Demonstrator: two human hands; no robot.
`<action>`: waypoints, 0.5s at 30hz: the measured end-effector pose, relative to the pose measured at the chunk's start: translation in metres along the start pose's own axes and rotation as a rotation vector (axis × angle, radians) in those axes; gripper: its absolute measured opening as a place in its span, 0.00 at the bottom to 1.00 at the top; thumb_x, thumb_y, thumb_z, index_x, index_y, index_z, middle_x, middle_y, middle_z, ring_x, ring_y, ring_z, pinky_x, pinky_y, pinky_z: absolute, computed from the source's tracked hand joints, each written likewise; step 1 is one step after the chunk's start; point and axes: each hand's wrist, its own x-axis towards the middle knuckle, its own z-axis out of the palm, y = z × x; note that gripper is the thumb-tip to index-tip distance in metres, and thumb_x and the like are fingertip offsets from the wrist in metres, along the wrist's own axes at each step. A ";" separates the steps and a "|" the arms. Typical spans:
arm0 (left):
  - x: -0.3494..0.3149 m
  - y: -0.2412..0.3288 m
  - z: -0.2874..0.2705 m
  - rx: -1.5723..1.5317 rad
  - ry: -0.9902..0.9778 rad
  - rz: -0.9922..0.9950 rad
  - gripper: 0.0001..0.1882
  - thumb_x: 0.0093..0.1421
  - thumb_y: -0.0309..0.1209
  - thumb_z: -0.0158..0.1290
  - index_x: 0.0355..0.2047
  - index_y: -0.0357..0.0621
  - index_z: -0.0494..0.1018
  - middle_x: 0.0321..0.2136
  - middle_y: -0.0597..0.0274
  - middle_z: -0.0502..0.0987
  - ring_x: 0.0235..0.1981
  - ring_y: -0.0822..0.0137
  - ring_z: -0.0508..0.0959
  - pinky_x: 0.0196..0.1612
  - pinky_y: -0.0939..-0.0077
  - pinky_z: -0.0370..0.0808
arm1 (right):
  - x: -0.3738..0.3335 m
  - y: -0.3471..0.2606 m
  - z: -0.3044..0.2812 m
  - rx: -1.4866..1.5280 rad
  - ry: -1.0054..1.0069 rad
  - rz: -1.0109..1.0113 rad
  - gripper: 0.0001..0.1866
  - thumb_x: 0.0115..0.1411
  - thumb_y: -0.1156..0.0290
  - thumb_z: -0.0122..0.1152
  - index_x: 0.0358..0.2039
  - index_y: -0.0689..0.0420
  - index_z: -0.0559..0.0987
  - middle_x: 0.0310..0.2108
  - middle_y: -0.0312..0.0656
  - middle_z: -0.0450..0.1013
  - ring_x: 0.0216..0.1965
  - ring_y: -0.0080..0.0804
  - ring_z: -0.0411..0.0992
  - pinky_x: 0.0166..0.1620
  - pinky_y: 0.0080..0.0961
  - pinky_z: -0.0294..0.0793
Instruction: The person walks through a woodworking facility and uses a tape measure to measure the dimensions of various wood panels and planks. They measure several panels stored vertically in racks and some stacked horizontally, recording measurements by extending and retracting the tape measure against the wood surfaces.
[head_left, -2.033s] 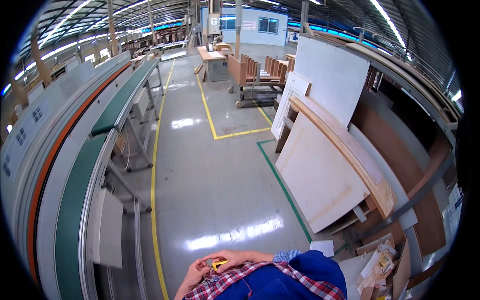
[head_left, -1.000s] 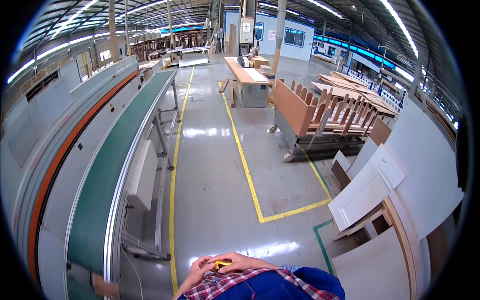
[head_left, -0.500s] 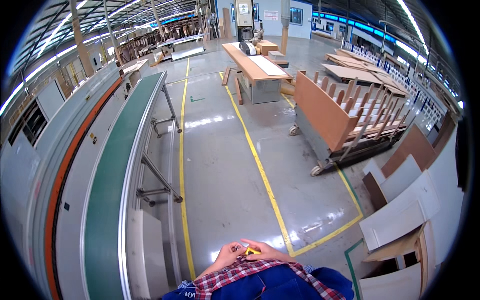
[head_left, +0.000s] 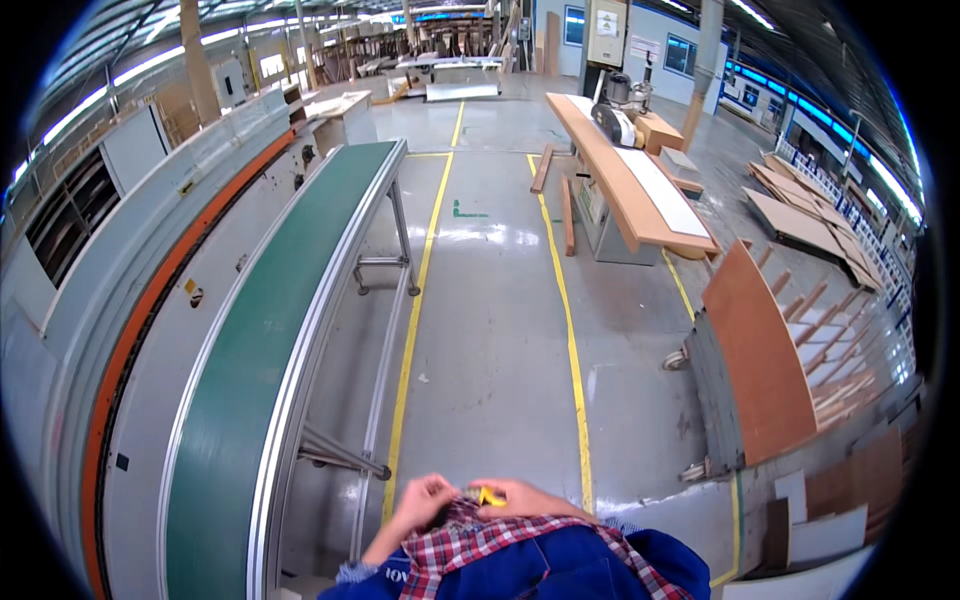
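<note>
In front of my waist my right hand (head_left: 527, 499) is closed around a small yellow object (head_left: 490, 497), whose exact kind I cannot make out. Just left of it is my left hand (head_left: 424, 499), its fingers bent and pressed together in a pinch. Whatever the left fingers hold, if anything, is too small to tell. Both hands are close to my red-and-blue checked sleeves and blue apron (head_left: 540, 570).
At left a green conveyor belt (head_left: 285, 320) runs alongside a long machine with an orange strip (head_left: 130, 370). Yellow floor lines (head_left: 567, 330) mark an aisle ahead. A wooden-topped machine table (head_left: 625, 195) and a wheeled cart with a brown panel (head_left: 755, 355) stand at right.
The view has moved forward and turned left; the cart and machine table now appear further right. My left hand has drawn slightly away from the right, which keeps the yellow object.
</note>
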 end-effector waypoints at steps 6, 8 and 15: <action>0.265 0.122 -0.035 0.015 -0.010 0.036 0.06 0.52 0.25 0.57 0.27 0.41 0.71 0.19 0.73 0.71 0.21 0.84 0.66 0.23 0.89 0.63 | 0.114 -0.002 -0.215 -0.018 0.246 0.077 0.27 0.50 0.63 0.63 0.50 0.57 0.69 0.34 0.38 0.71 0.34 0.24 0.68 0.38 0.21 0.68; 0.353 0.138 -0.039 0.076 -0.103 0.035 0.06 0.52 0.25 0.57 0.28 0.41 0.71 0.21 0.72 0.72 0.22 0.84 0.68 0.24 0.90 0.64 | 0.146 0.018 -0.269 0.029 0.322 0.122 0.25 0.50 0.64 0.64 0.48 0.57 0.70 0.32 0.36 0.71 0.33 0.21 0.68 0.37 0.19 0.68; 0.678 0.143 -0.010 0.008 -0.138 0.023 0.11 0.52 0.28 0.58 0.34 0.40 0.71 0.21 0.70 0.72 0.20 0.82 0.67 0.23 0.89 0.64 | 0.306 0.116 -0.483 0.044 0.475 0.199 0.22 0.50 0.63 0.64 0.45 0.56 0.72 0.29 0.32 0.70 0.31 0.19 0.65 0.36 0.15 0.64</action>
